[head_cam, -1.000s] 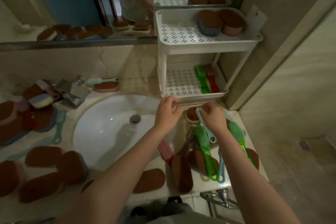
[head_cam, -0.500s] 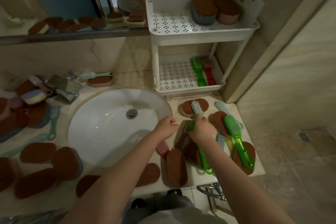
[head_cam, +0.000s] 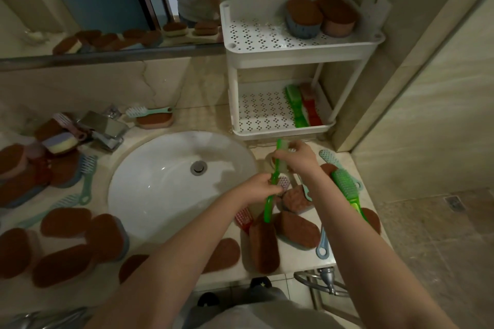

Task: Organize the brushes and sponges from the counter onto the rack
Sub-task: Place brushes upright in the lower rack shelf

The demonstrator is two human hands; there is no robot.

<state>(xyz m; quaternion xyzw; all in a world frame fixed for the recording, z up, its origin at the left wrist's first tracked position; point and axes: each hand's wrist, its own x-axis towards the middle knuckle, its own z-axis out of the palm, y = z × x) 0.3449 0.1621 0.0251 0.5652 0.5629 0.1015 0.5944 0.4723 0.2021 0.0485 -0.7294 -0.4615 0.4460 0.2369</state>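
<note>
My right hand (head_cam: 298, 159) grips the bristle end of a long green brush (head_cam: 269, 203) and holds it above the counter, just in front of the white two-tier rack (head_cam: 302, 48). The handle slants down and toward me. My left hand (head_cam: 260, 188) curls around the middle of that handle, next to a pink brush head (head_cam: 284, 183). In the rack's lower tier lie a green brush (head_cam: 295, 105) and a red brush (head_cam: 310, 108). Two brown-topped sponges (head_cam: 303, 17) stand on the top tier.
Right of the round sink (head_cam: 165, 189), the counter holds another green brush (head_cam: 347, 191), a teal brush (head_cam: 328, 156), a red brush (head_cam: 244, 219) and brown sponges (head_cam: 263, 245). More sponges (head_cam: 65, 223) and brushes surround the faucet (head_cam: 104, 128) on the left. A tiled wall stands right.
My right hand has lifted the green brush off the pile and swung its head up toward the rack. My left hand came across and took hold of its handle.
</note>
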